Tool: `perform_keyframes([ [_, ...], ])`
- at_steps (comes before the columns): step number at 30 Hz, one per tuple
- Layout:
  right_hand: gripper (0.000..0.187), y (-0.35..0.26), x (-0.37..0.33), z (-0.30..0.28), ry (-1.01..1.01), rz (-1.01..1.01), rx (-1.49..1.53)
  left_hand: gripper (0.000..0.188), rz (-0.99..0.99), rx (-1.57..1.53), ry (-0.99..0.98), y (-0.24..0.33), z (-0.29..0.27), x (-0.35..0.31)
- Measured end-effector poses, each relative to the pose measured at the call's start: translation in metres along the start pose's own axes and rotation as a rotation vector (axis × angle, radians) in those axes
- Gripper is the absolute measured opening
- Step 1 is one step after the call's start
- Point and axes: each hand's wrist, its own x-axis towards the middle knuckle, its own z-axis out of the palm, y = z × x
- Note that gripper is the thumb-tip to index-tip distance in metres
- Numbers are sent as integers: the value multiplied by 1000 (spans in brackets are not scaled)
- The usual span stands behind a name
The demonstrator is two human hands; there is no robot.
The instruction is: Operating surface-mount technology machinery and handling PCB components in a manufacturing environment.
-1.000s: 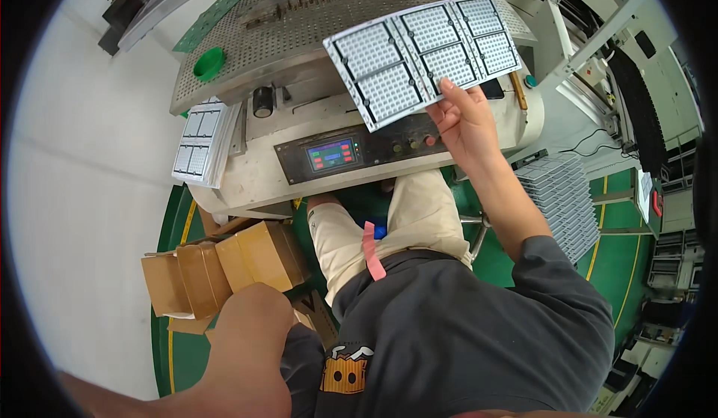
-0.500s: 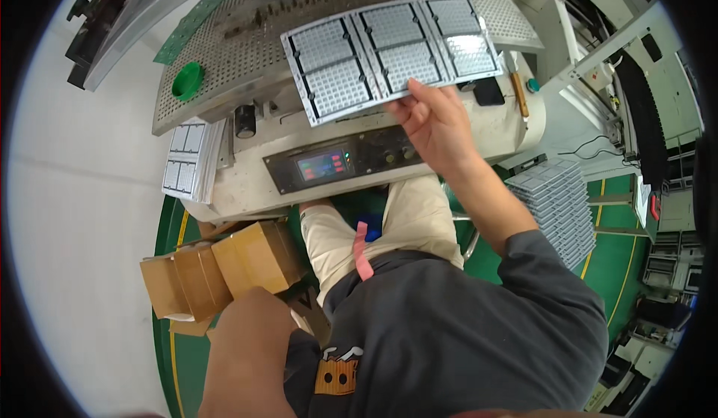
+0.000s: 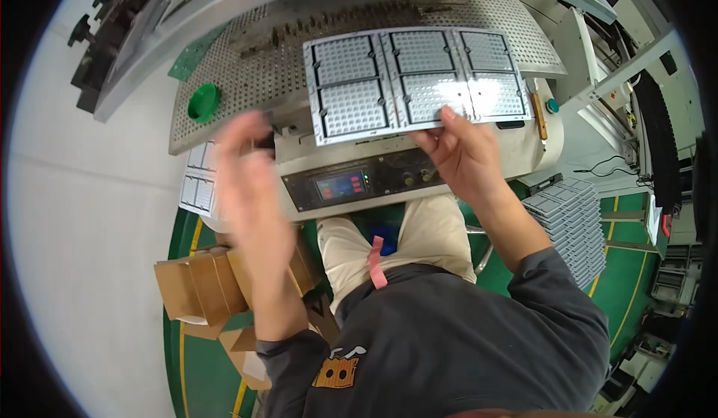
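A flat silver-grey panel (image 3: 357,107), divided into several dotted rectangles with black lines, is tilted above the front of the machine. My right hand (image 3: 467,152) grips its lower edge, thumb on top and fingers underneath. My left hand (image 3: 254,193) is raised at the machine's left front corner, apart from the panel. Motion smears its fingers, so their pose is unclear. Partly behind this hand, a stack of similar panels (image 3: 197,193) stands at the machine's left end. Under the held panel lies the perforated metal bed (image 3: 247,81) with a row of small pins.
A metal frame (image 3: 299,0) crosses above the bed. A green round dish (image 3: 203,103) sits on the bed's left. A control panel (image 3: 340,186) faces me. Cardboard boxes (image 3: 198,283) stand lower left, stacked grey trays (image 3: 572,223) at right. A wooden-handled tool (image 3: 539,119) lies right.
My left arm has come up from low beside my body to the machine's left front. The view has shifted, and the metal frame now spans the top. My right hand keeps hold of the panel.
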Motion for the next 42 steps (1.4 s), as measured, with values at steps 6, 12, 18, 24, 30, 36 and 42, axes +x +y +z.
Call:
perform_keyframes([
  [6, 26, 7, 11, -8, -40, 67, -118, 30, -569, -586, -372, -63, 5, -2],
  [12, 35, -52, 31, 2, 106, -193, -245, 22, -661, -652, -337, -56, -3, 50],
  [18, 33, -79, 127, 12, 82, -336, -995, 22, -268, -52, -229, -91, 10, 153],
  [24, 33, -82, 192, -5, -19, -654, -1699, 29, 202, 540, -53, -132, 28, 177],
  [30, 40, -85, 196, -6, -76, -693, -2011, 39, 189, 621, -117, -143, 24, 180],
  [36, 41, -88, 191, -1, -92, -647, -2047, 40, 158, 578, -158, -140, 25, 185],
  [42, 44, -87, 200, -15, -117, -748, -1922, 31, 259, 607, -124, -148, 31, 184],
])
